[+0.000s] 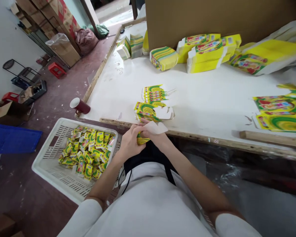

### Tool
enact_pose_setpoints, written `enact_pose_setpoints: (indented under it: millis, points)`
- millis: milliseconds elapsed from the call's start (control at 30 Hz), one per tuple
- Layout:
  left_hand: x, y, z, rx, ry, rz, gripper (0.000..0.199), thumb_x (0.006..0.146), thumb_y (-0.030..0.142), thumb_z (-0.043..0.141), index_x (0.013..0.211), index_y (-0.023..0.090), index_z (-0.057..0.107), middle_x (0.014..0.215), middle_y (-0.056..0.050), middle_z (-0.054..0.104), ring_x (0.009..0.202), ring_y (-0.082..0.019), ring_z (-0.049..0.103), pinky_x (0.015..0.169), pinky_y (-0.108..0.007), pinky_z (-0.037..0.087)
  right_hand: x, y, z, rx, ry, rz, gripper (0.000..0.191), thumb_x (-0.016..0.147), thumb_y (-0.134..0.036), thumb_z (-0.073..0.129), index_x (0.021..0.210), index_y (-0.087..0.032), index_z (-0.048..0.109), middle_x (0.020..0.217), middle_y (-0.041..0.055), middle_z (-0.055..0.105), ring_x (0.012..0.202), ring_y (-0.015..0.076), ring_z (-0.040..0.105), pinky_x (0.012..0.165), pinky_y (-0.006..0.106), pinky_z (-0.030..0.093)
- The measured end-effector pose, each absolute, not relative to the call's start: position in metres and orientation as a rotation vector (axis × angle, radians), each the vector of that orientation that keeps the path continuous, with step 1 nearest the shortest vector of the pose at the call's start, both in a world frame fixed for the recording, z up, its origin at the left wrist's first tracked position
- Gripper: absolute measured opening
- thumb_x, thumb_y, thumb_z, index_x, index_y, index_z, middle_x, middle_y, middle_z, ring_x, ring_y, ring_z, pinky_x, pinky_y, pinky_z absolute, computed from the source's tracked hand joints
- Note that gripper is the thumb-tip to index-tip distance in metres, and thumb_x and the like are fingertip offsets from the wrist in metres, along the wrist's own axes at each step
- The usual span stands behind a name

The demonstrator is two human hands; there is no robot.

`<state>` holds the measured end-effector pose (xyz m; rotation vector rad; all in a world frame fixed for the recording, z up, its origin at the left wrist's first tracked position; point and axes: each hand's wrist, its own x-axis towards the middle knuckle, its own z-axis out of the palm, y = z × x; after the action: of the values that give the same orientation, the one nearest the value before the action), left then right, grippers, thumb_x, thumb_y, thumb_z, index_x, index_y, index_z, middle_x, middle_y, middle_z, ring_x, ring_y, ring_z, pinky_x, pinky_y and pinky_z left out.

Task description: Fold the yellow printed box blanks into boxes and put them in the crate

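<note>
A small yellow and green carton (pixel 142 141) with white flaps sticking out to the right is held between my two hands, just off the table's front edge. My left hand (pixel 131 142) is closed round its left side. On the other side, the fingers of my right hand (pixel 156 135) grip it, partly covered by the white flap. Directly beyond my hands lies a stack of flat carton blanks (pixel 145 110). A second row of fanned-out blanks (pixel 154 93) sits behind that stack.
A white plastic basket (pixel 45 154) with many small yellow cartons (pixel 88 153) stands at left. The white table (pixel 202 95) has a wooden rim, a dark red mug (pixel 82 107) at its left corner, bundled cartons (pixel 207 54) at the back, and a wooden bar (pixel 271 139) at right.
</note>
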<state>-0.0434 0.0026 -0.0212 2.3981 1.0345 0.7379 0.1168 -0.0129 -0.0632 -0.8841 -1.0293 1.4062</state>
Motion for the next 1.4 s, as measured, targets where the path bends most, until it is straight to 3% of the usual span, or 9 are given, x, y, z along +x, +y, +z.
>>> enact_pose_setpoints:
  millis: [100, 167, 367, 533, 833, 967, 1133, 1300, 1400]
  points:
    - [-0.045, 0.008, -0.026, 2.249, 1.088, 0.684, 0.064, 0.072, 0.021, 0.071, 0.126, 0.023, 0.038, 0.109, -0.007, 0.063, 0.092, -0.021, 0.069, 0.080, -0.033, 0.056, 0.118, -0.018, -0.062, -0.859, -1.263, 1.260, 0.077, 0.084, -0.057, 0.070, 0.151, -0.026, 0.045, 0.154, 0.0123, 0.051, 0.141, 0.0311, 0.050, 0.117, 0.051, 0.042]
    - [-0.044, 0.010, -0.031, 2.186, 1.061, 0.748, 0.079, 0.069, 0.022, 0.074, 0.134, 0.021, 0.028, 0.117, -0.013, 0.060, 0.097, -0.022, 0.069, 0.081, -0.033, 0.057, 0.119, -0.021, -0.060, -0.883, -1.499, 1.088, 0.057, 0.091, -0.041, 0.066, 0.145, -0.029, 0.054, 0.158, 0.0092, 0.046, 0.146, 0.0280, 0.044, 0.121, 0.049, 0.037]
    - [-0.045, 0.012, -0.034, 2.161, 1.184, 0.824, 0.078, 0.066, 0.017, 0.074, 0.131, 0.023, 0.031, 0.116, -0.010, 0.059, 0.105, -0.022, 0.067, 0.089, -0.036, 0.056, 0.129, -0.018, -0.062, -0.993, -1.643, 0.780, 0.025, 0.091, -0.019, 0.063, 0.111, -0.025, 0.076, 0.147, 0.0114, 0.057, 0.133, 0.0263, 0.059, 0.111, 0.046, 0.049]
    - [-0.054, 0.011, -0.027, 2.231, 1.166, 0.664, 0.086, 0.066, 0.019, 0.077, 0.137, 0.025, 0.030, 0.115, -0.008, 0.065, 0.104, -0.023, 0.069, 0.087, -0.037, 0.057, 0.151, -0.015, -0.055, -0.906, -1.883, 0.936, 0.028, 0.089, -0.019, 0.067, 0.115, -0.024, 0.076, 0.155, 0.0112, 0.049, 0.142, 0.0290, 0.050, 0.116, 0.048, 0.044]
    - [-0.053, 0.006, -0.023, 2.463, 1.119, 0.657, 0.072, 0.073, 0.014, 0.071, 0.137, 0.021, 0.040, 0.126, -0.011, 0.065, 0.116, -0.026, 0.065, 0.099, -0.040, 0.053, 0.125, -0.018, -0.054, -1.067, -1.771, 0.932, 0.034, 0.078, -0.012, 0.073, 0.109, -0.025, 0.078, 0.150, 0.0107, 0.055, 0.132, 0.0322, 0.058, 0.113, 0.052, 0.047]
    - [-0.102, 0.013, -0.022, 2.394, 1.531, 0.517, 0.059, 0.075, 0.018, 0.072, 0.129, 0.020, 0.049, 0.122, -0.012, 0.064, 0.114, -0.029, 0.064, 0.099, -0.044, 0.052, 0.134, -0.001, -0.057, -1.139, -1.696, 0.819, 0.056, 0.083, -0.028, 0.075, 0.136, -0.022, 0.062, 0.143, 0.0144, 0.060, 0.138, 0.0310, 0.052, 0.117, 0.051, 0.041]
    - [-0.168, 0.021, -0.022, 2.238, 2.137, 0.482, 0.081, 0.068, 0.034, 0.084, 0.136, 0.014, 0.045, 0.135, -0.022, 0.055, 0.132, -0.042, 0.049, 0.110, -0.061, 0.039, 0.157, 0.041, -0.072, -1.688, -1.605, 0.392, 0.047, 0.086, -0.022, 0.068, 0.131, -0.014, 0.062, 0.122, 0.0201, 0.068, 0.117, 0.0377, 0.060, 0.104, 0.057, 0.046]
    - [-0.147, 0.017, -0.033, 2.075, 1.706, 0.632, 0.058, 0.078, 0.039, 0.076, 0.128, 0.017, 0.055, 0.128, -0.016, 0.064, 0.125, -0.032, 0.058, 0.110, -0.053, 0.043, 0.157, 0.052, -0.074, -1.787, -1.667, 0.306, 0.038, 0.081, -0.014, 0.068, 0.118, -0.014, 0.061, 0.113, 0.0194, 0.066, 0.108, 0.0379, 0.059, 0.097, 0.056, 0.046]
    - [-0.110, 0.015, -0.045, 1.835, 1.362, 0.730, 0.065, 0.078, 0.041, 0.077, 0.134, 0.022, 0.051, 0.132, -0.013, 0.063, 0.128, -0.028, 0.059, 0.107, -0.048, 0.048, 0.150, 0.038, -0.064, -1.686, -1.537, 0.407, 0.049, 0.073, -0.011, 0.073, 0.118, -0.017, 0.054, 0.105, 0.0127, 0.063, 0.101, 0.0320, 0.060, 0.093, 0.050, 0.049]
